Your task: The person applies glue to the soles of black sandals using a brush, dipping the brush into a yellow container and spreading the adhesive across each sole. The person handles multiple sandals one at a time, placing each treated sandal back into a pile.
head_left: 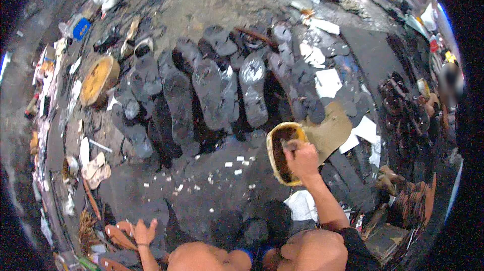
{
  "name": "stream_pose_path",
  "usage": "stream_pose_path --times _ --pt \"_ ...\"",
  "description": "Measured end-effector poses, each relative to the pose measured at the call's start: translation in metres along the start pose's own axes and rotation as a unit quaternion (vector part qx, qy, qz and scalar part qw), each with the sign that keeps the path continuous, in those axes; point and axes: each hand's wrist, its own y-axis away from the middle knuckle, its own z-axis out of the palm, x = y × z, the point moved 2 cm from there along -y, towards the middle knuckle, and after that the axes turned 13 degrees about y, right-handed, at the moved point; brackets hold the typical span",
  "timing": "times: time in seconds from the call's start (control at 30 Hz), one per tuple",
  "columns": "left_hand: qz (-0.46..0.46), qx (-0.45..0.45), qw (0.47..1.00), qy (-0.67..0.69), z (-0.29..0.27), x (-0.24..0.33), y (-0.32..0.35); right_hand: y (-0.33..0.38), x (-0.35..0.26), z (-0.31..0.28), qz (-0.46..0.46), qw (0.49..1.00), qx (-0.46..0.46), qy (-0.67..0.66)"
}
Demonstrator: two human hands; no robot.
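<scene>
My right hand [302,160] reaches into a yellow-rimmed tub [273,156] with dark brown stuff inside. Its fingers are closed round a small greyish thing that is too blurred to name. At the lower left my left hand [144,231] has its fingers apart and holds nothing. It is beside brown sole-shaped pieces [120,236]; whether it touches them I cannot tell. Beyond my hands, several dark shoe soles [209,94] lie in a wide group on the ground. One sole [253,89] has a shiny wet patch at its far end.
A round yellowish block [98,82] stands at the left. A tan sheet [330,129] and white scraps [328,83] lie right of the tub. Small white bits are scattered before my knees. A stack of brown pieces [413,203] is at the right, with a person [450,83] farther off.
</scene>
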Motion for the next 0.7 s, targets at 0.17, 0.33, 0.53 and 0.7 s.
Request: stream_pose_path --times 0.17,0.33,0.53,0.7 --pt "-0.006 -0.064 0.993 0.095 -0.023 0.056 0.051 0.007 0.013 -0.041 0.049 0.983 0.117 -0.130" --pt "0.255 0.076 0.937 0.225 0.015 0.113 0.043 0.048 0.027 -0.082 0.082 0.962 -0.260 0.010" --pt "0.274 0.042 0.949 0.153 0.063 0.138 0.035 0.082 0.028 -0.081 0.097 0.980 -0.152 -0.088" --pt "0.356 -0.009 0.924 0.141 0.040 0.157 0.056 0.086 0.031 -0.074 0.096 0.970 -0.208 -0.077"
